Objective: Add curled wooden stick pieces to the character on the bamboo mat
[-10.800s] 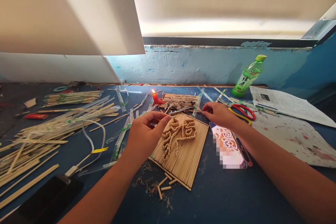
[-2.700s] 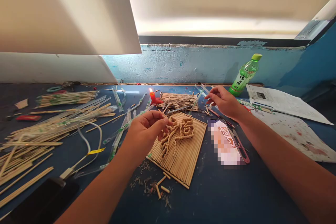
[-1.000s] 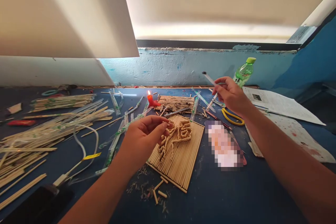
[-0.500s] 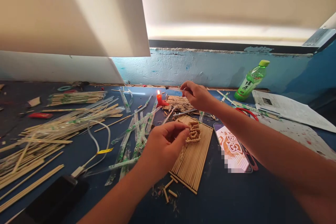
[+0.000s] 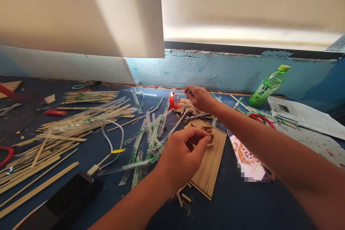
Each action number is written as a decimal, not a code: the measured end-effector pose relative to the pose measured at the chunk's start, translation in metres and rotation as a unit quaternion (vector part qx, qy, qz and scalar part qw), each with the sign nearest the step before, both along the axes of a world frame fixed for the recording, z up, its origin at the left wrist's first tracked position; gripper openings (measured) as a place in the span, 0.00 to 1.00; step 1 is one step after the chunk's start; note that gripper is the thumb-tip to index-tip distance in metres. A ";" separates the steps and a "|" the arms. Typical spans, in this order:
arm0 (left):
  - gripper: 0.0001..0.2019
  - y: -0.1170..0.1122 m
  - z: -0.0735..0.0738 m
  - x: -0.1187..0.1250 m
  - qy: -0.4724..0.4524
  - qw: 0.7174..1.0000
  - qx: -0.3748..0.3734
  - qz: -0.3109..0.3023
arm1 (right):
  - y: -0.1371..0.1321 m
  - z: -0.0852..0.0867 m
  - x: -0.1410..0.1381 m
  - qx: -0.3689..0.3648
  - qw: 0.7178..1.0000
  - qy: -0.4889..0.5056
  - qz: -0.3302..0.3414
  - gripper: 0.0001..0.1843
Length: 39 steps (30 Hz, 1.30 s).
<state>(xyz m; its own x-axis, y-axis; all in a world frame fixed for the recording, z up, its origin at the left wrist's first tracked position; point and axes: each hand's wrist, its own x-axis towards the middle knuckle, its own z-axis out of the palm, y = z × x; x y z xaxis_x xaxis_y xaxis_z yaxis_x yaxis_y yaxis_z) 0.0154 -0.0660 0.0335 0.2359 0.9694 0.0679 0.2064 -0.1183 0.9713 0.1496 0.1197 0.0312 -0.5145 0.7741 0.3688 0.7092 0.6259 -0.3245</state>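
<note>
My right hand (image 5: 198, 97) pinches a thin pale stick (image 5: 181, 93), its far end at the flame of a lit red candle (image 5: 171, 102). Nearer to me, my left hand (image 5: 185, 149) is closed in a pinch above a mat of wooden sticks (image 5: 212, 165) laid side by side. What its fingertips hold is too small to make out. Beside them on the mat stands a small raised shape (image 5: 208, 129) built of short stick pieces, partly hidden by the hand. A phone (image 5: 249, 158) right of the mat shows a picture of a similar shape.
Chopsticks (image 5: 61, 129) and torn plastic wrappers (image 5: 145, 133) cover the left side. A white cable (image 5: 122, 140) joins a black device (image 5: 67, 197). More sticks (image 5: 185, 105) lie behind the mat. A green bottle (image 5: 269, 86), papers (image 5: 304, 115) and red-handled scissors (image 5: 260, 118) are at the right.
The view has turned slightly left, so things sit further right. My right hand has brought the thin stick's end to the candle flame. My left hand stays pinched by the raised shape.
</note>
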 end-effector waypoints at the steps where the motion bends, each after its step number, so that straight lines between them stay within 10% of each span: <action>1: 0.08 0.001 0.000 -0.001 -0.014 1.000 -0.001 0.003 | 0.001 0.000 0.000 0.000 1.000 -0.003 -0.001 0.13; 39: 0.09 0.004 -0.003 -0.001 -0.071 0.997 -0.009 -0.001 | 0.006 0.005 -0.003 -0.014 1.000 0.002 0.011 0.10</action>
<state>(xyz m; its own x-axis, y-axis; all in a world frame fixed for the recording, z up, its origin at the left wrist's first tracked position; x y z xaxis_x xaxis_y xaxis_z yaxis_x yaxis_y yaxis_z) 0.0143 -0.0617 0.0305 0.2271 0.9703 0.0829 0.0672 -0.1005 0.9927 0.1465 0.1257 0.0364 -0.5310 0.7725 0.3482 0.6937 0.6323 -0.3450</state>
